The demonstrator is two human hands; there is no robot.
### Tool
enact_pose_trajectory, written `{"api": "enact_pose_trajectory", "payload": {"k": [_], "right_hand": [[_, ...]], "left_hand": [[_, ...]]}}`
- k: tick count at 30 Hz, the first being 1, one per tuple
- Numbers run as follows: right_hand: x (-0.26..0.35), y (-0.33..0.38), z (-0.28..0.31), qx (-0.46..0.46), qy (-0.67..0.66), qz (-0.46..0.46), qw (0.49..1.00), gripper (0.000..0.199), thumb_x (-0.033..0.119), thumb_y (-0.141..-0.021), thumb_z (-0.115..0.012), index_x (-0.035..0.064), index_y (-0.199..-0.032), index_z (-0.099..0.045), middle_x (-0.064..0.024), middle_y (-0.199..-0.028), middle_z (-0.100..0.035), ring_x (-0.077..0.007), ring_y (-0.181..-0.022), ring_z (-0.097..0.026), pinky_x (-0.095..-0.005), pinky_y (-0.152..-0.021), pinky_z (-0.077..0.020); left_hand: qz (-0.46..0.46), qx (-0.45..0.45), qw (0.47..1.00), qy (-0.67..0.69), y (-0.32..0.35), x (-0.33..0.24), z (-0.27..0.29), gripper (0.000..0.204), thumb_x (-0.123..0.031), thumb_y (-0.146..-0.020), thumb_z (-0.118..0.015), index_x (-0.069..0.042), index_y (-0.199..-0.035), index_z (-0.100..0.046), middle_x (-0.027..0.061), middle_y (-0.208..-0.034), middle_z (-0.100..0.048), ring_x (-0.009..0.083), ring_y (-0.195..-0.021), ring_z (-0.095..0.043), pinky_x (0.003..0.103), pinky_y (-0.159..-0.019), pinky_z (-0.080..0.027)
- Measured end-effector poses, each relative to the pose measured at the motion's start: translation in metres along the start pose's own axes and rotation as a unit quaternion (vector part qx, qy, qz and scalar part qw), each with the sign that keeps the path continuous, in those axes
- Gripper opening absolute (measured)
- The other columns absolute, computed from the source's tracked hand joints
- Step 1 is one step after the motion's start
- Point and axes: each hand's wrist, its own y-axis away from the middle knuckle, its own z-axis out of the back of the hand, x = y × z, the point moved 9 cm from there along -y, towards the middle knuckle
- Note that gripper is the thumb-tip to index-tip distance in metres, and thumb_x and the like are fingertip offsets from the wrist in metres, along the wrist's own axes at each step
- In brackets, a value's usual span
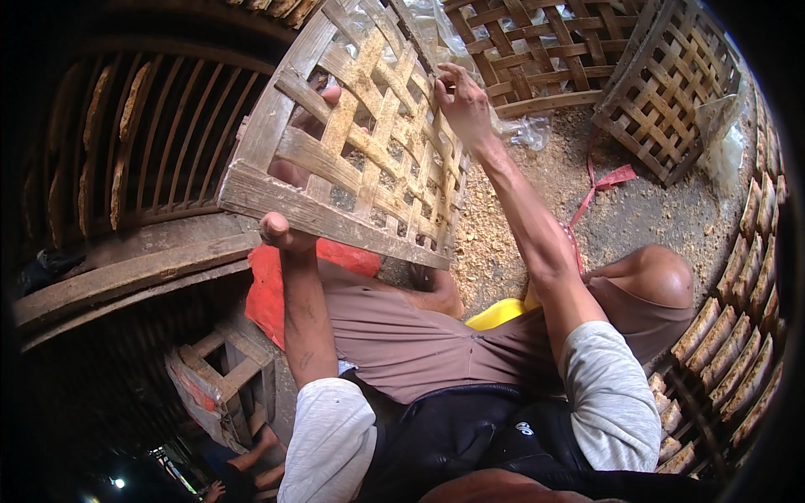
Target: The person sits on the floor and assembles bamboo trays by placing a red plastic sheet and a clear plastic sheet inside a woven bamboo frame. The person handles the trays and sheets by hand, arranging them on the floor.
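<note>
A woven bamboo rack [302,201] with a wooden frame is tilted up in front of me, its lattice dusted with pale crumbs. My left hand [288,235] grips it at the lower left corner, thumb on the near side. Some of that hand's fingers show through the lattice gaps. At the upper right edge of the rack is my right hand [466,102], its fingers curled against the slats; whether anything small is between the fingertips is hidden.
Two more woven racks [545,52] [662,92] stand at the far side with clear plastic around them. Pale crumbs [495,235] cover the floor. A pink ribbon [610,178], a yellow object [496,314] and a red cloth or sheet [267,293] lie nearby. Another person's hand [215,490] shows lower left.
</note>
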Motion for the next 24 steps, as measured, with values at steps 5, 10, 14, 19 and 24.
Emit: {"api": "enact_pose_trajectory", "payload": {"k": [5,10,14,19,24], "right_hand": [[-0.012,0.005,0.006,0.003,-0.043,-0.043,0.998,0.032,0.006,-0.087,-0.065,0.0076,-0.116,-0.055,-0.011,-0.088,-0.069,-0.0225,-0.08,-0.069,-0.0348,-0.069,-0.0562],[-0.025,0.0,0.012,0.007,-0.095,-0.121,0.988,0.024,0.006,-0.09,-0.061,0.0052,-0.114,-0.058,-0.0086,-0.095,-0.07,-0.0171,-0.085,-0.069,-0.0304,-0.07,-0.0577],[-0.021,-0.01,0.011,-0.004,-0.148,-0.125,0.981,0.024,0.006,-0.09,-0.062,0.0041,-0.113,-0.059,-0.0086,-0.098,-0.07,-0.0161,-0.089,-0.069,-0.0289,-0.074,-0.0586],[-0.008,-0.016,-0.002,0.047,-0.112,-0.088,0.989,0.024,0.006,-0.088,-0.064,0.0047,-0.112,-0.061,-0.0108,-0.101,-0.07,-0.0162,-0.09,-0.069,-0.0287,-0.078,-0.059],[-0.01,-0.009,-0.001,0.03,-0.089,-0.056,0.994,0.02,0.007,-0.088,-0.065,0.0046,-0.108,-0.063,-0.0119,-0.101,-0.07,-0.0178,-0.086,-0.069,-0.028,-0.076,-0.059]], "left_hand": [[-0.009,-0.017,1.0,0.016,0.003,0.006,0.015,0.119,-0.072,-0.062,-0.068,0.002,-0.146,-0.027,0.0229,-0.143,-0.038,0.0365,-0.135,-0.037,0.052,-0.11,-0.034],[-0.015,-0.035,0.999,0.002,0.01,0.008,0.035,0.119,-0.072,-0.062,-0.068,0.002,-0.146,-0.027,0.0229,-0.143,-0.038,0.0364,-0.135,-0.037,0.052,-0.11,-0.035],[0.012,-0.031,0.999,-0.031,0.004,-0.003,0.005,0.119,-0.072,-0.062,-0.067,0.002,-0.146,-0.027,0.0228,-0.143,-0.039,0.0363,-0.135,-0.038,0.052,-0.11,-0.035],[0.0,0.036,0.999,0.033,-0.003,-0.004,-0.002,0.119,-0.074,-0.063,-0.066,0.003,-0.145,-0.028,0.0222,-0.142,-0.039,0.0364,-0.134,-0.038,0.052,-0.109,-0.036],[0.013,-0.003,0.999,-0.035,-0.002,0.001,0.001,0.122,-0.078,-0.062,-0.063,0.005,-0.144,-0.029,0.0219,-0.142,-0.04,0.0361,-0.134,-0.039,0.051,-0.109,-0.037]]}}
